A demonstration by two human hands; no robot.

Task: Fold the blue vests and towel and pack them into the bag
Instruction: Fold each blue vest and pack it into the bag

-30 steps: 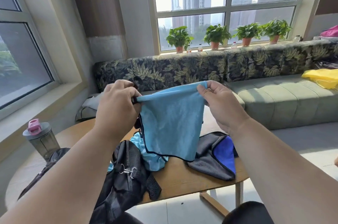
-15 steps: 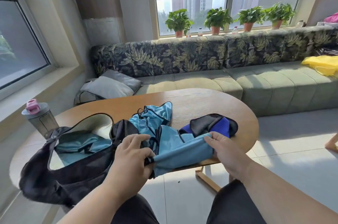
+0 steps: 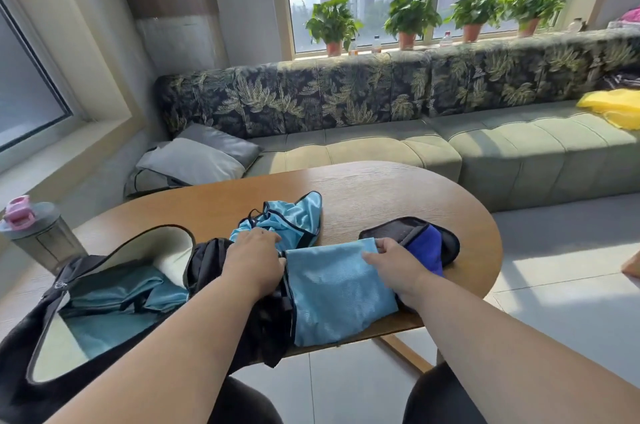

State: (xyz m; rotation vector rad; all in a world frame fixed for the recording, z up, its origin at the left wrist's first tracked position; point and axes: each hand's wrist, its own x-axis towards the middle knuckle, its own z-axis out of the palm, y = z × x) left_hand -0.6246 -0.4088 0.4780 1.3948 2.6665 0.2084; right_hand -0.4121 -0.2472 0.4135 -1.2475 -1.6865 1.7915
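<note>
1. Since the earlier frame, the light blue fine-weave cloth point(image 3: 341, 292) has gone from bunched between the hands at the near edge to spread flat on the oval wooden bench point(image 3: 398, 195), its near hem hanging slightly over the bench edge.
2. The left hand point(image 3: 254, 259) grips the cloth's left edge with curled fingers, over a dark strap of the bag.
3. The right hand point(image 3: 394, 262) pinches the cloth's far right corner, resting partly on the dark blue plush towel with black trim point(image 3: 424, 245).
4. The black soft-sided bag with pale lining point(image 3: 104, 288) lies open at the left; teal-blue fabric already sits inside it.
5. A shiny light blue vest with dark piping point(image 3: 291, 219) lies crumpled just beyond the left hand, unfolded.
6. Risk: the flat cloth looks thin and slippery; its overhanging hem could pull it off the bench if both hands let go.
7. Risk: the left edge overlaps the bag strap, so a fold there may catch or come out uneven.
8. Risk: the towel under the right hand may drag along with the corner.
9. A grey bottle with a pink cap point(image 3: 33, 233) stands well apart at the far left.
</note>
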